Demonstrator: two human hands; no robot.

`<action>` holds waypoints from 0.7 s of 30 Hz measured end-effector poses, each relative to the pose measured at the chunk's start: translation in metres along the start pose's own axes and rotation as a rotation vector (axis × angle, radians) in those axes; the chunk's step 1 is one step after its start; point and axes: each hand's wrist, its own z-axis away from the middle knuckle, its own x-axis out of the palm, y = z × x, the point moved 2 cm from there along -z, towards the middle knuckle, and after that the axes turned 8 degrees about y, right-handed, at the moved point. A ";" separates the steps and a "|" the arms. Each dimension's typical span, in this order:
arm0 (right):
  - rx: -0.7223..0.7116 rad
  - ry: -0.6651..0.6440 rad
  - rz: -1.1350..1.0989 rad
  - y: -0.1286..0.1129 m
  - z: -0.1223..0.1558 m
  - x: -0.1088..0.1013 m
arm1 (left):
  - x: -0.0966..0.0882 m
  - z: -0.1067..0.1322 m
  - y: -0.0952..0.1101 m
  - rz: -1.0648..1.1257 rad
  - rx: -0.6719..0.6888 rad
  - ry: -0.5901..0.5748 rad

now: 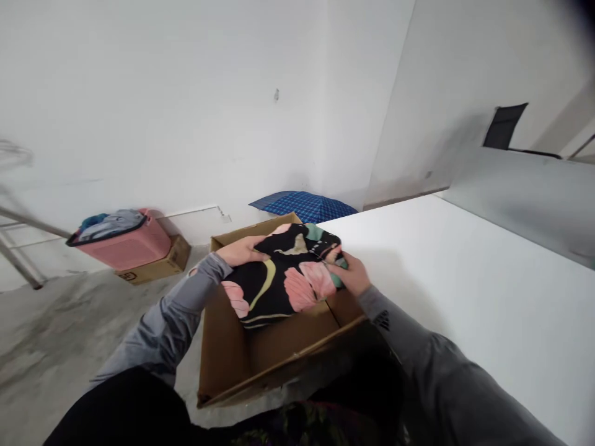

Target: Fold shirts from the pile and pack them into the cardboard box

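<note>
A folded black garment (279,279) with pink and green flower print is held over an open cardboard box (242,353). My left hand (242,251) grips its far left edge, fingers closed on the cloth. My right hand (352,272) holds its right edge, fingers wrapped round the fold. Both arms wear grey sleeves. The box stands on the floor beside a white table (465,279), and its inside below the garment looks bare.
A pink basket (125,244) with clothes rests on a small cardboard box (160,266) by the wall at left. A blue checked umbrella (302,204) lies open behind the box. Metal frame legs (18,248) stand at far left. A dark chair (504,127) is at the back right.
</note>
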 end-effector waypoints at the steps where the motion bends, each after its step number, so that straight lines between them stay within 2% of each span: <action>1: 0.012 -0.040 0.041 -0.004 -0.011 0.022 | -0.015 0.000 -0.013 -0.004 -0.062 0.034; 3: 0.064 -0.127 0.158 -0.007 -0.027 0.060 | -0.034 -0.006 -0.043 -0.119 -0.205 0.071; 5: 0.119 -0.191 0.251 -0.004 -0.032 0.088 | -0.038 -0.018 -0.074 -0.318 -0.342 0.076; 7: 0.138 -0.215 0.286 0.000 -0.027 0.102 | -0.029 -0.030 -0.104 -0.497 -0.431 0.078; 9: 0.118 -0.250 0.295 0.005 -0.011 0.100 | -0.010 -0.041 -0.130 -0.598 -0.476 0.091; 10: 0.087 -0.269 0.282 0.006 -0.001 0.092 | 0.001 -0.044 -0.142 -0.647 -0.492 0.104; 12: -0.035 -0.273 0.203 0.006 0.026 0.062 | 0.022 -0.052 -0.162 -0.741 -0.504 0.149; 14: -0.182 -0.189 0.088 0.005 0.056 0.017 | 0.040 -0.061 -0.174 -0.815 -0.474 0.199; 15: -0.204 -0.118 0.058 0.005 0.072 -0.009 | 0.049 -0.066 -0.176 -0.842 -0.441 0.216; 18: -0.099 0.126 0.109 0.008 0.122 -0.083 | 0.081 -0.080 -0.168 -0.887 -0.314 0.208; 21: 0.020 0.317 0.232 0.007 0.174 -0.134 | 0.129 -0.087 -0.144 -0.903 -0.168 0.137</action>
